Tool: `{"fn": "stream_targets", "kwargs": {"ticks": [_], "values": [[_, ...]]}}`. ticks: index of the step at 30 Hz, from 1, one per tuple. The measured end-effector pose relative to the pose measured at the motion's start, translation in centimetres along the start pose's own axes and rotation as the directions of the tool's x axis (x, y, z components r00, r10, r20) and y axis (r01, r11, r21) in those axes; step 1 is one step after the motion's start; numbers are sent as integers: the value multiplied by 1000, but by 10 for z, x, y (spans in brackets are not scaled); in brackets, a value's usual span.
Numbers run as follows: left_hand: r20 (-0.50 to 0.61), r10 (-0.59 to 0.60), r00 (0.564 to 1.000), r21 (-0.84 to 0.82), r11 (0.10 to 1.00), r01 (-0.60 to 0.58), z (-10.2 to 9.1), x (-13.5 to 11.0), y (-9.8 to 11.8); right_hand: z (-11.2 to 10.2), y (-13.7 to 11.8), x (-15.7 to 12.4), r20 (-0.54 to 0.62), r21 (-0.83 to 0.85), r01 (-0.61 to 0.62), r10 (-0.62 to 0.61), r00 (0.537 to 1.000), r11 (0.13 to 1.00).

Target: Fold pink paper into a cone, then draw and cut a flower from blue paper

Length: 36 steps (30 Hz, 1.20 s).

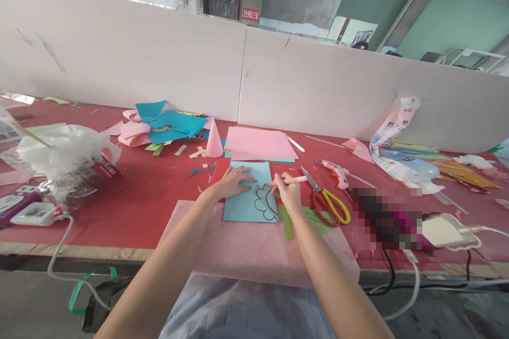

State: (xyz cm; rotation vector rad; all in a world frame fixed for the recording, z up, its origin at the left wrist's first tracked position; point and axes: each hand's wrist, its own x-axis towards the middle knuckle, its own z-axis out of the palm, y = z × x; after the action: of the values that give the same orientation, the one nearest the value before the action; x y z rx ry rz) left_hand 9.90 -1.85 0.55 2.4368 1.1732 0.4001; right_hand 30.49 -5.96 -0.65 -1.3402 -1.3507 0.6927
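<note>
A light blue sheet of paper (240, 206) lies in front of me, partly over a pink mat (238, 251). Dark scalloped lines, like part of a flower, are drawn on its right side. My left hand (234, 183) rests on the sheet's upper left with fingers spread. In my right hand (287, 190) is a pale marker pen (296, 179), its tip at the sheet's right edge by the drawn line. Just right of that hand lie scissors (328, 201) with red and yellow handles. Green paper strips (287, 221) are partly hidden under my right forearm.
Behind the sheet are stacked pink sheets (258, 143) and a pink paper cone (213, 140). Blue and pink scraps (170, 122) lie back left. A pink glue gun (336, 172) and a white power bank (443, 230) are right; a plastic bag (59, 151) stands left. A white partition (310, 85) closes the back.
</note>
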Motion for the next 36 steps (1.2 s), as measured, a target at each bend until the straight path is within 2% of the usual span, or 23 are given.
{"fn": "stream_targets", "kwargs": {"ticks": [4,14,21,36], "values": [[4,5,1000,6,1000,-5,1,1,-2,1,1,1,-18,-5,0,0,1000,1000],[5,11,1000,3,1000,-11,2,2,-4,0,2,0,26,-57,15,-13,1000,998],[-14,23,1000,-11,1000,-23,4,3,-6,-2,1,0,55,-49,7,-5,998,999],[-32,33,999,-15,999,-34,5,2,-6,-1,1,0,43,-28,10,-9,999,1000]]}}
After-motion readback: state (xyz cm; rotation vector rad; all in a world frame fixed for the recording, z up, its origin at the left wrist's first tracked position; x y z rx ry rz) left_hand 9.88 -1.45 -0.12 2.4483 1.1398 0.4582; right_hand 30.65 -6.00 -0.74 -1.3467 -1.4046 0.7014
